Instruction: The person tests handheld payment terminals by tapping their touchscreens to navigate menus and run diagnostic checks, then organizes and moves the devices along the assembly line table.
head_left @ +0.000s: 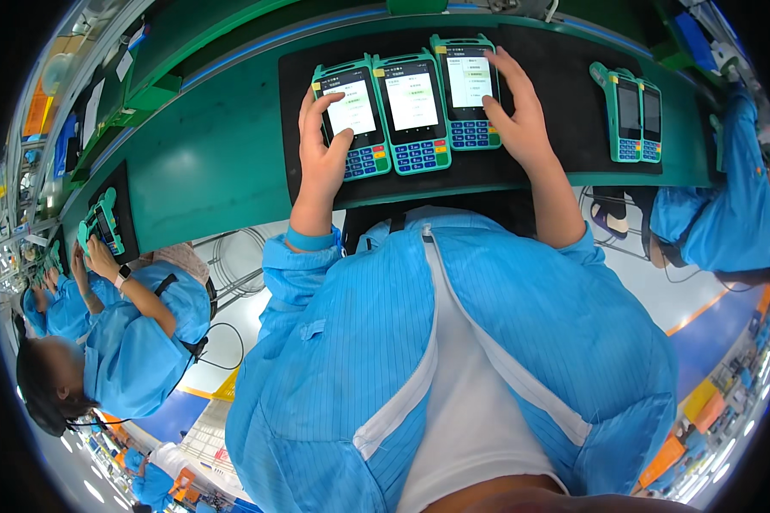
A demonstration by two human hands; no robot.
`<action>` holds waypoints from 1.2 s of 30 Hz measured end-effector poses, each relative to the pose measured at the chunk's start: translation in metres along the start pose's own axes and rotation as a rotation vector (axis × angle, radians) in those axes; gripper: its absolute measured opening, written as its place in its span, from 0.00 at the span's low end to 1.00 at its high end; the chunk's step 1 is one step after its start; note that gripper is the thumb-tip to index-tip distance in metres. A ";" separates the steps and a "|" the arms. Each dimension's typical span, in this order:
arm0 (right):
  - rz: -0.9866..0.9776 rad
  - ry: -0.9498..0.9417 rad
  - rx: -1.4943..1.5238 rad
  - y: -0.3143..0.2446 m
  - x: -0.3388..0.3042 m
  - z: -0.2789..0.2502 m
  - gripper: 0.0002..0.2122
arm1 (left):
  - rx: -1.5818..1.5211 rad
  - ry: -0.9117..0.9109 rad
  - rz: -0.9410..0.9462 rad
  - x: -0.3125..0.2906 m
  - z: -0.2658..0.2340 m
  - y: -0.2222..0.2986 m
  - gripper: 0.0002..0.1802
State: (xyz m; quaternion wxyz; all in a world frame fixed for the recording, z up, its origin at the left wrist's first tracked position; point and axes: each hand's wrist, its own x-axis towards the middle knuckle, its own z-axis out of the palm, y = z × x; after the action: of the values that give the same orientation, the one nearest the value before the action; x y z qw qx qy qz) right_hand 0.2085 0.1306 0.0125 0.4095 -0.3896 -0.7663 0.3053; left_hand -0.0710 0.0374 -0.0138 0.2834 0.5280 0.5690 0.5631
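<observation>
Three payment terminals with teal-green casings lie side by side on a black mat (295,162), their screens lit. Over the left payment terminal (370,162) is my left hand (321,158), open, its fingers apart along the left edge and its index finger and thumb over the screen. The middle payment terminal (412,94) has neither hand on it. Open as well, my right hand (526,120) lies along the side of the right payment terminal (469,90), which sits slightly farther away. Its fingertips are near the top right corner and its thumb is over the screen edge.
Farther right on the mat, two more terminals (629,115) stand together with dark screens. The green bench (205,162) runs left, where a co-worker (145,308) in blue handles another terminal (104,224). Another blue-clothed person (710,214) sits at the right. Green shelving (158,90) borders the bench.
</observation>
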 end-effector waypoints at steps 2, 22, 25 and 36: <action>-0.096 -0.024 -0.226 -0.007 0.000 0.003 0.24 | 0.024 -0.001 0.013 0.000 0.000 0.000 0.26; -0.248 -0.088 -0.573 -0.036 0.006 0.017 0.22 | 0.082 -0.019 0.025 0.000 0.000 0.008 0.26; -0.232 -0.042 -0.550 -0.029 0.004 0.008 0.22 | 0.085 -0.021 -0.011 -0.001 0.000 0.009 0.26; -0.112 0.051 -0.574 -0.003 -0.003 -0.008 0.23 | 0.041 -0.027 0.010 0.001 -0.001 0.006 0.26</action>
State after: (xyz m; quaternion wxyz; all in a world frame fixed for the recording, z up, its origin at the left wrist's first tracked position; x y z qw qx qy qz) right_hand 0.2157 0.1274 0.0175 0.3179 -0.4543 -0.8311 0.0429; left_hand -0.0708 0.0367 -0.0081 0.2774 0.5442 0.5738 0.5455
